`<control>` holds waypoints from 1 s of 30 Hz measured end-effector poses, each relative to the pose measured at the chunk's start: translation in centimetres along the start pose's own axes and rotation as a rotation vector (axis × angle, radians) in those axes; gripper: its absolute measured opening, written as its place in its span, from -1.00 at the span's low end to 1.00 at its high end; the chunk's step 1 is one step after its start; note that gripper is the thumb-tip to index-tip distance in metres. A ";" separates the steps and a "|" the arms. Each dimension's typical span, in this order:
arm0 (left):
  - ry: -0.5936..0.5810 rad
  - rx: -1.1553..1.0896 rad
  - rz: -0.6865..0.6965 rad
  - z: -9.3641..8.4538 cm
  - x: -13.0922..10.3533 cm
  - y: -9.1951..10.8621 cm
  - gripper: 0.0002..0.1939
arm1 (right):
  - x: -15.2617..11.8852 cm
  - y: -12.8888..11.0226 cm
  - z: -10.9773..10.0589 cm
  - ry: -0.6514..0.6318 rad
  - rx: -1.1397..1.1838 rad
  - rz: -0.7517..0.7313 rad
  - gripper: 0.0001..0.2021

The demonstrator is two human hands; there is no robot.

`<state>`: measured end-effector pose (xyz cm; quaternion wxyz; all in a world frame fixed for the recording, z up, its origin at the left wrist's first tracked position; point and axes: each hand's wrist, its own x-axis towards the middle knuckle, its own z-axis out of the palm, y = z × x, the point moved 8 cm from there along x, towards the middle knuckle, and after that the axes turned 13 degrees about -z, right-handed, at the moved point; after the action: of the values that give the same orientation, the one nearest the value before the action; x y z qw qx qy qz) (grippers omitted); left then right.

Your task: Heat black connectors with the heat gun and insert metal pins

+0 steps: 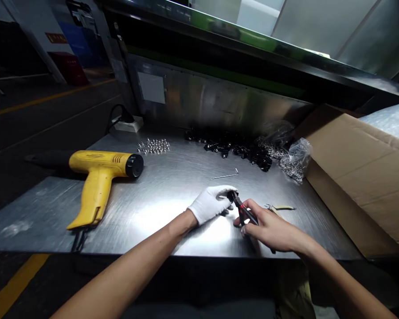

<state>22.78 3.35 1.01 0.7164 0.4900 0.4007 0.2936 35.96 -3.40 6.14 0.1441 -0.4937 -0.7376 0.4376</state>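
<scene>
My left hand (209, 204), in a white glove, pinches a small black part (232, 195) above the metal table (173, 186). Bare, my right hand (269, 226) grips a pair of pliers (248, 214) with black and red handles. The pliers' jaws meet the black part at the left fingertips; whether they clamp it I cannot tell. Beyond the hands lies a hex key (225, 176). A second hand tool with pale yellow handles (285, 208) rests just behind my right hand, partly covered by it.
A yellow heat gun (99, 170) lies at the left. Small metal fittings (153, 146) stand in a group near a power strip (129, 124). Many black parts (239, 148) are heaped at the back, beside plastic bags of metal pieces (295, 161). A cardboard box (362, 173) bounds the right.
</scene>
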 end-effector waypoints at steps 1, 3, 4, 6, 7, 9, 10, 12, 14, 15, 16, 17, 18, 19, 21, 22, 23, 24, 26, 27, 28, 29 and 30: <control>-0.005 -0.024 0.002 -0.1 0.0 0.2 -0.58 | 0.3 0.1 0.1 0.012 0.009 0.002 -0.81; -0.018 -0.055 0.024 -0.5 -0.1 0.7 -0.54 | 0.6 0.4 0.3 0.042 0.032 0.010 -0.81; -0.033 -0.064 0.026 -0.6 -0.2 0.9 -0.51 | 0.8 0.5 0.3 0.053 0.049 0.015 -0.80; -0.091 -0.090 -0.017 -0.5 -0.4 0.9 -0.44 | 0.9 0.8 0.5 0.062 0.089 0.017 -0.77; -0.125 -0.115 -0.052 -0.4 -0.4 0.7 -0.43 | 0.9 0.9 0.6 0.061 0.111 0.013 -0.76; -0.179 -0.195 -0.097 -0.2 -0.7 0.5 -0.47 | 0.9 0.8 0.8 0.053 0.154 -0.002 -0.78; -0.193 -0.231 -0.102 -0.1 -0.8 0.5 -0.49 | 0.8 0.8 0.8 0.050 0.175 -0.011 -0.79; -0.205 -0.259 -0.099 -0.1 -1.1 0.6 -0.52 | 0.6 0.7 0.8 0.047 0.217 -0.025 -0.80; -0.193 -0.249 -0.100 -0.1 -1.3 0.9 -0.51 | 0.3 0.5 0.7 0.043 0.258 -0.035 -0.79; -0.177 -0.241 -0.104 -0.2 -1.4 1.0 -0.50 | 0.2 0.4 0.7 0.040 0.277 -0.039 -0.78; -0.158 -0.239 -0.110 -0.4 -1.5 1.1 -0.49 | 0.1 0.3 0.6 0.038 0.293 -0.045 -0.78; -0.139 -0.243 -0.119 -0.5 -1.5 1.2 -0.48 | 0.0 0.2 0.6 0.038 0.307 -0.052 -0.78; -0.127 -0.249 -0.134 -0.6 -1.6 1.2 -0.46 | -0.1 0.1 0.5 0.038 0.317 -0.058 -0.78; -0.120 -0.254 -0.150 -0.7 -1.6 1.1 -0.46 | -0.2 -0.1 0.4 0.038 0.326 -0.064 -0.79; -0.112 -0.261 -0.168 -0.7 -1.6 1.2 -0.49 | -0.3 -0.3 0.4 0.035 0.336 -0.070 -0.80; -0.107 -0.264 -0.160 -0.8 -1.6 1.3 -0.51 | -0.3 -0.4 0.4 0.032 0.337 -0.072 -0.81; -0.100 -0.266 -0.145 -0.8 -1.6 1.5 -0.53 | -0.4 -0.4 0.4 0.032 0.337 -0.072 -0.81; -0.093 -0.266 -0.126 -0.8 -1.6 1.7 -0.54 | -0.4 -0.4 0.4 0.033 0.335 -0.071 -0.81; -0.075 -0.260 -0.107 -0.9 -1.6 1.9 -0.53 | -0.5 -0.3 0.4 0.039 0.328 -0.062 -0.80; -0.068 -0.256 -0.112 -1.0 -1.6 1.9 -0.52 | -0.5 -0.2 0.5 0.042 0.327 -0.055 -0.78; -0.061 -0.251 -0.124 -1.0 -1.6 1.8 -0.50 | -0.6 -0.1 0.5 0.043 0.327 -0.048 -0.76; -0.057 -0.242 -0.145 -0.9 -1.6 1.6 -0.48 | -0.6 0.0 0.5 0.043 0.328 -0.041 -0.74; -0.052 -0.231 -0.172 -0.9 -1.6 1.3 -0.45 | -0.7 0.0 0.5 0.042 0.332 -0.035 -0.73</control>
<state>21.16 2.93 2.55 0.8005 0.3758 0.3860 0.2626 35.95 -4.22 5.97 0.2467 -0.4593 -0.6604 0.5404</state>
